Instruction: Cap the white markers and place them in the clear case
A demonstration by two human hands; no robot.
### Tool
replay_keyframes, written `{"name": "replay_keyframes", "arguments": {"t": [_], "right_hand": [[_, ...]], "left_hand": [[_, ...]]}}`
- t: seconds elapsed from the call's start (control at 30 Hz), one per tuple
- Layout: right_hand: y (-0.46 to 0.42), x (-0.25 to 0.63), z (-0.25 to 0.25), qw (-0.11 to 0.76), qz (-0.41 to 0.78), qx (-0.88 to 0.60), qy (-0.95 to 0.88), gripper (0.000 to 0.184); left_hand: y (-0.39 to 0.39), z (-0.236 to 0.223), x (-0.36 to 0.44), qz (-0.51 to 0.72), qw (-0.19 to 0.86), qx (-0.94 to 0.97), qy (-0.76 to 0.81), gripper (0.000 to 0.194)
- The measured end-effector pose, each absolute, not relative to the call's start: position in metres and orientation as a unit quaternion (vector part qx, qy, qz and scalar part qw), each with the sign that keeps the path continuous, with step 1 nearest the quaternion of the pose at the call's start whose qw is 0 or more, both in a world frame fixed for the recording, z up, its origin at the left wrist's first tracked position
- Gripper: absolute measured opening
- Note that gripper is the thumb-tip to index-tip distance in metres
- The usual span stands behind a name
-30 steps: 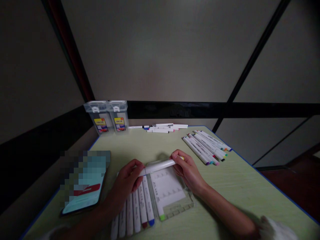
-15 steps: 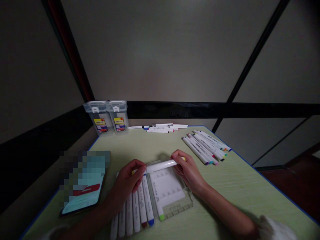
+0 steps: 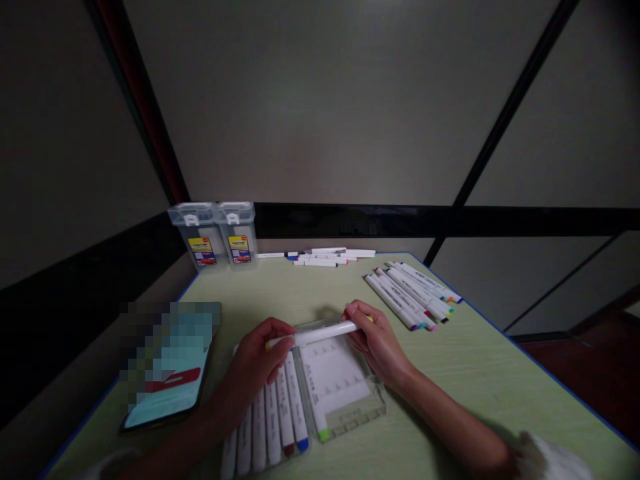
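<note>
A white marker (image 3: 327,332) with a yellow end lies level between my two hands, above the open clear case (image 3: 353,423). My left hand (image 3: 265,350) pinches its left end between thumb and fingers. Around its right end, near the yellow tip, the fingers of my right hand (image 3: 367,337) are closed. Below my left hand, the case's left half holds a row of white markers (image 3: 273,427), some with blue and dark red ends. In the right half lie a green-ended marker (image 3: 319,407) and a white printed sheet (image 3: 335,377).
A phone (image 3: 173,380) with a lit, partly blurred screen lies at the left. Two clear lidded boxes (image 3: 235,233) stand at the back left. Loose markers (image 3: 325,257) lie along the back edge, and a group of colour-ended markers (image 3: 413,293) sits at the right.
The marker has turned very slightly in my fingers, and my left hand's grip on its end has shifted a little. The rest looks the same.
</note>
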State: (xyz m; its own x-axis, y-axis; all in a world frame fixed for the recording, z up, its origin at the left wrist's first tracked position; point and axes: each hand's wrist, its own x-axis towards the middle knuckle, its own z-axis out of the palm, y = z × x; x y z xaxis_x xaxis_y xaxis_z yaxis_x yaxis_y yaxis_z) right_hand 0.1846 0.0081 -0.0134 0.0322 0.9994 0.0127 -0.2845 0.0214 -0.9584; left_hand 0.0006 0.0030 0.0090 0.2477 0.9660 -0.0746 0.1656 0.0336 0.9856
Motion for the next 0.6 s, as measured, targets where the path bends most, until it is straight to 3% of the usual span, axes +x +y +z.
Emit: {"name": "replay_keyframes", "arguments": {"t": [0.6], "right_hand": [[0.0075,0.1849,-0.0159,0.568,0.509,-0.447,-0.468,0.028]], "left_hand": [[0.0006,0.0086,0.002,0.36,0.536,0.572,0.506,0.037]]}}
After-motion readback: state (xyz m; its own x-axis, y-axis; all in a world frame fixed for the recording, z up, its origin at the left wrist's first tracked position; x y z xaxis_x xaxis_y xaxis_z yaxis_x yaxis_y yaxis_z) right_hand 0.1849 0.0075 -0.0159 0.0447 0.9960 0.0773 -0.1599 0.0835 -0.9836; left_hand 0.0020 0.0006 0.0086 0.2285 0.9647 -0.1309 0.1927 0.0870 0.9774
